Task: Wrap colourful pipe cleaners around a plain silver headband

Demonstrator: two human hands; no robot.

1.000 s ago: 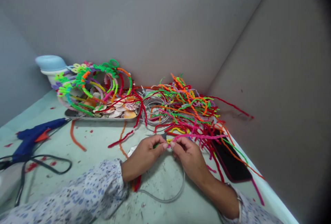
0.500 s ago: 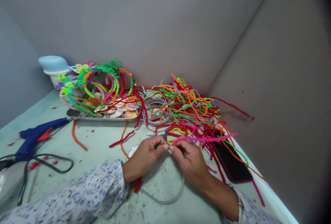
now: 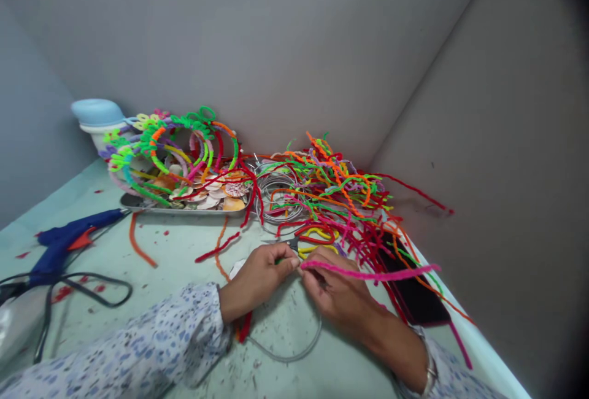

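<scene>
My left hand [image 3: 264,270] is closed in a pinch in the middle of the table, a trace of green showing under its fingers. Its fingertips meet those of my right hand [image 3: 335,288], which is also closed. A pink pipe cleaner [image 3: 368,274] runs from the right fingertips out over that hand to the right. Below both hands curves a grey wire hoop [image 3: 288,360], with red and orange pipe cleaner wrapping [image 3: 245,328] by the left wrist; my fingers hide its upper part. Just beyond the fingertips lie scissors [image 3: 317,234] with red and yellow handles.
A metal tray [image 3: 202,212] holds shells and colourful pipe cleaner hoops [image 3: 159,141]. Coiled wire [image 3: 278,199] and a heap of pipe cleaners [image 3: 340,178] lie at the back. A blue glue gun [image 3: 64,242] lies left, a phone [image 3: 418,294] right, a blue-lidded container [image 3: 99,120] back left.
The pink pipe cleaner has swung down and toward me, and now lies across the back of my right hand. The right hand has turned slightly; the left has hardly moved.
</scene>
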